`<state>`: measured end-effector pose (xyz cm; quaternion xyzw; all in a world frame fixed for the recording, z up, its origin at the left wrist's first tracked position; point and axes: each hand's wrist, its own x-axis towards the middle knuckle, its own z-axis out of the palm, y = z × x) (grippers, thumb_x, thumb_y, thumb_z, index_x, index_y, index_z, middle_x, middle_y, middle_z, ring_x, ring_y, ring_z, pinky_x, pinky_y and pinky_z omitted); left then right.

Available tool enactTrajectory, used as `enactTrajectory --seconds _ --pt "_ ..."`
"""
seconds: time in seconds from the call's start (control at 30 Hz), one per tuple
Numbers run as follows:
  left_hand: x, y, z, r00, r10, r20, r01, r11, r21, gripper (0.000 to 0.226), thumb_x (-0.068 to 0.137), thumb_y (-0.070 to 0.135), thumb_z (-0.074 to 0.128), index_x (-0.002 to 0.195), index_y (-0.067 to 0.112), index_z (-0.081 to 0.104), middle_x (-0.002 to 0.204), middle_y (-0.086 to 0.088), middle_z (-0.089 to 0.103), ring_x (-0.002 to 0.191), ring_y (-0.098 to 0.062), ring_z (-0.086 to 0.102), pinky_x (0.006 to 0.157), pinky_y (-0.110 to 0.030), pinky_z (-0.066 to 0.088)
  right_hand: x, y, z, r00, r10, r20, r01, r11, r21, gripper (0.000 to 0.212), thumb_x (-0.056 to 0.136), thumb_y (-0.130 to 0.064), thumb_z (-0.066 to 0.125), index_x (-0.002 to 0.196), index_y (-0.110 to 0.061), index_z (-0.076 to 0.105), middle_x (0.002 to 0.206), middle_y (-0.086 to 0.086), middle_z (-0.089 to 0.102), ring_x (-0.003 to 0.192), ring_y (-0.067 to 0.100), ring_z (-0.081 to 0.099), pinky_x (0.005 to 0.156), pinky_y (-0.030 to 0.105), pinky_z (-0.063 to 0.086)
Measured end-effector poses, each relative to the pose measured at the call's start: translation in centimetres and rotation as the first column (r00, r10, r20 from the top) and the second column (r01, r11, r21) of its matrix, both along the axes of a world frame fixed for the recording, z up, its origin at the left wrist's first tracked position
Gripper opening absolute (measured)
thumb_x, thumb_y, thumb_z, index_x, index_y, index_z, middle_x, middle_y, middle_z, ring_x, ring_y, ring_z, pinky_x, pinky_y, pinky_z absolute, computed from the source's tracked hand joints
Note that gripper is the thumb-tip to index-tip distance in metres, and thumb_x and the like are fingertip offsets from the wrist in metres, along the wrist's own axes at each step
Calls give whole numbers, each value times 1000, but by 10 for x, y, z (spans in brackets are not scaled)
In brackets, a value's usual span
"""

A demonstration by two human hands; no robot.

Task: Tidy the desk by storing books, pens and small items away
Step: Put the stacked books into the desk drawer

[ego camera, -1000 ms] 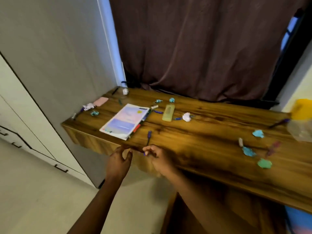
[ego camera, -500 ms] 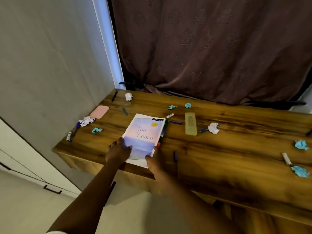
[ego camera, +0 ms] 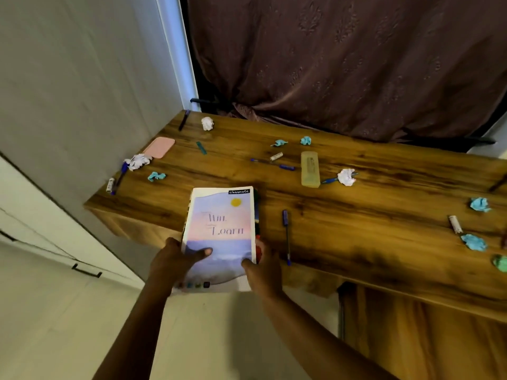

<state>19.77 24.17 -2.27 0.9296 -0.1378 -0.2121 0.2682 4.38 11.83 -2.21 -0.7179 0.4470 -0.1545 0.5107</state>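
While gripping the stack of books (ego camera: pixel 222 223) at its near end, keep it level.

Left hand (ego camera: pixel 175 261) curled round the near left corner with thumb on the cover, right hand (ego camera: pixel 264 266) clamped on the near right corner; stack half over the near edge of the desk (ego camera: pixel 356 215), resting or lifted cannot tell. Best to squeeze from both sides to stop the lower books from slipping, and to pass clear of the blue pen (ego camera: pixel 286 234) just beside. On the cover: label "classmate", then big letters, probably "Will Learn". Farther back, yellowish case (ego camera: pixel 310 168) and crumpled papers (ego camera: pixel 346 176).
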Motion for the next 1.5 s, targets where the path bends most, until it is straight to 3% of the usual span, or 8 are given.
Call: enactTrajectory --seconds 0.17,0.27,0.4,0.6,0.73,1.03,1.3,1.5 --pt "-54 33 15 990 108 -95 -121 983 -138 59 65 67 71 95 15 66 92 -9 69 73 -23 64 67 -31 53 -17 8 -24 999 -26 47 15 978 207 62 61 -43 63 120 -31 51 124 5 58 110 26 57 92 46 51" --pt "-87 50 31 961 258 -104 -274 940 -202 50 69 63 71 80 15 65 83 -12 69 72 -27 64 73 -37 54 -40 12 6 989 -4 150 -46 943 331 42 66 -22 73 107 -21 61 106 8 66 88 24 62 74 35 54" --pt "-151 71 55 942 306 -137 -331 908 -255 54 64 63 73 79 10 68 74 -13 68 68 -29 64 62 -32 49 -97 16 32 957 84 277 -214 850 481 13 80 -4 68 89 -12 65 87 14 64 76 25 56 66 30 44" --pt "-275 65 84 960 252 -119 -278 892 -356 36 75 47 73 91 15 70 79 -2 72 71 -22 66 59 -28 48 -219 4 53 949 139 282 -269 822 502 21 81 -11 69 95 -20 56 95 5 66 84 20 60 69 27 46" --pt "-361 36 89 962 137 -237 -219 905 -365 27 80 40 70 90 16 67 80 0 73 73 -24 69 65 -30 51 -317 -14 62 955 49 292 -205 820 535 35 83 -17 69 114 -18 51 105 -1 64 94 12 60 77 21 47" --pt "-477 -60 67 883 -95 -459 7 982 -189 39 88 53 52 105 18 57 93 -5 65 63 -21 63 43 -19 44 -497 -79 52 973 -226 37 167 810 562 20 85 -12 66 104 -8 60 80 3 64 64 13 60 39 12 41" --pt "-508 -172 40 852 -399 -338 395 915 -84 50 95 45 46 138 20 40 138 -12 48 101 -23 53 75 -26 40 -533 -158 17 916 -396 -60 334 671 662 15 88 -4 58 103 -3 59 85 13 64 73 26 60 64 34 51" --pt "-513 -188 -21 833 -484 -268 491 870 -44 34 94 37 54 124 23 53 120 -4 63 92 -12 60 85 -28 50 -527 -190 -24 967 -109 -228 199 884 422 42 89 -2 53 130 -6 49 132 14 53 119 33 51 98 37 45"
